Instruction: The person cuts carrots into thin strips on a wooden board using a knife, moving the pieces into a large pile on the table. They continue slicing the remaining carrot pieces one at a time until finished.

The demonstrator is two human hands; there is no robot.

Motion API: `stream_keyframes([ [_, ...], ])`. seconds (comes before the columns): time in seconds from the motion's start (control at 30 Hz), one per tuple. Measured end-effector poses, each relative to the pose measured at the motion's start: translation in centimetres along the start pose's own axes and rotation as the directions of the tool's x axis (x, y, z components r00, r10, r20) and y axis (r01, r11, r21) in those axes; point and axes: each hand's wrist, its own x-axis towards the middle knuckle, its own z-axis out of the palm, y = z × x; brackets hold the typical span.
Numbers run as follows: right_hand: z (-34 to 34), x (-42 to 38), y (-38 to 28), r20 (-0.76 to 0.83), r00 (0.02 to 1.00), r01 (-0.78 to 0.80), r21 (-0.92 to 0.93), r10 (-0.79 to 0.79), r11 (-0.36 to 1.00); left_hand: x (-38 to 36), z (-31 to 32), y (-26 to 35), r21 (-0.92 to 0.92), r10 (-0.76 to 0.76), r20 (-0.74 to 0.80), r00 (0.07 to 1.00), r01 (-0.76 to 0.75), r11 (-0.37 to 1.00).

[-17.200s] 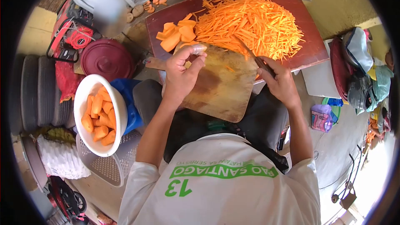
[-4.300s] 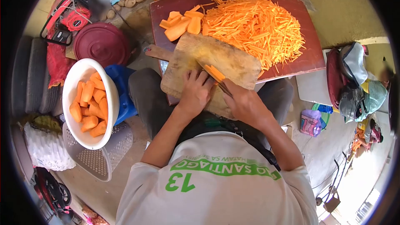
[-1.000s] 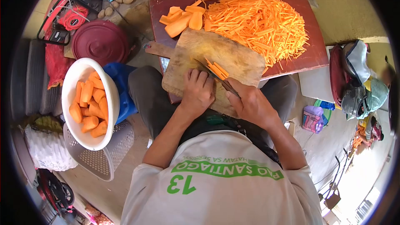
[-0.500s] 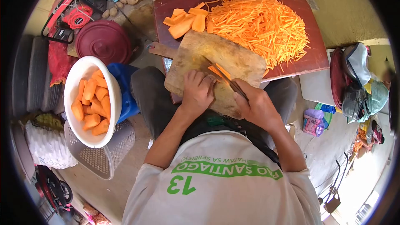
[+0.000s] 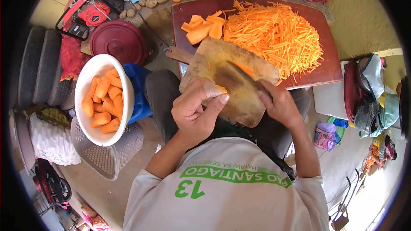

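Note:
My left hand (image 5: 196,108) is raised above the wooden chopping board (image 5: 246,111), thumb and fingers pinching a small carrot piece (image 5: 221,89). My right hand (image 5: 280,104) grips a knife (image 5: 243,73) by its handle. Its dark blade slants across the board, with a few cut carrot strips (image 5: 244,67) along its far side. Behind the board, a large heap of carrot strips (image 5: 274,38) covers much of the red tabletop (image 5: 327,66). Left of that heap lie several thick carrot slices (image 5: 201,30).
A white basin (image 5: 128,102) of peeled carrots stands at my left, near a blue container (image 5: 139,90) and a grey perforated basket (image 5: 92,154). Farther back are a dark red lidded tub (image 5: 115,42) and several potatoes (image 5: 150,2). A purple container (image 5: 326,137) stands to the right.
My left hand has lifted off the board and turned, now pinching a small carrot piece. My right hand with the knife has shifted slightly right. The view has moved a little.

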Motion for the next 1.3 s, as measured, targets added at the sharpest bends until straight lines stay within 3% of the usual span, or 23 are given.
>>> stream_keyframes([
  [0.2, -1.4, 2.6, 5.2, -0.178, 0.984, -0.010, -0.201, -0.026, 0.979, 2.7, -0.2, 3.2, -0.005, 0.220, 0.074, 0.973, -0.220, 0.975],
  [0.47, 0.2, 1.5, 6.1, -0.181, 0.981, 0.043, -0.185, -0.077, 0.982, 3.4, 0.4, 4.1, -0.007, 0.305, 0.096, 0.947, -0.306, 0.952],
  [0.63, -0.2, 1.5, 4.5, -0.128, 0.992, -0.034, -0.176, 0.012, 0.984, 3.3, 0.5, 4.2, 0.008, 0.291, 0.097, 0.952, -0.293, 0.956],
  [1.07, 0.6, 1.2, 4.9, -0.171, 0.984, 0.023, -0.176, -0.053, 0.984, 2.9, 0.8, 3.3, 0.021, 0.284, 0.093, 0.954, -0.287, 0.958],
  [1.3, -0.7, 0.5, 4.8, -0.284, 0.954, 0.062, -0.111, -0.091, 0.992, 1.1, -0.2, -1.5, 0.205, 0.052, 0.136, 0.989, -0.080, 0.975],
])
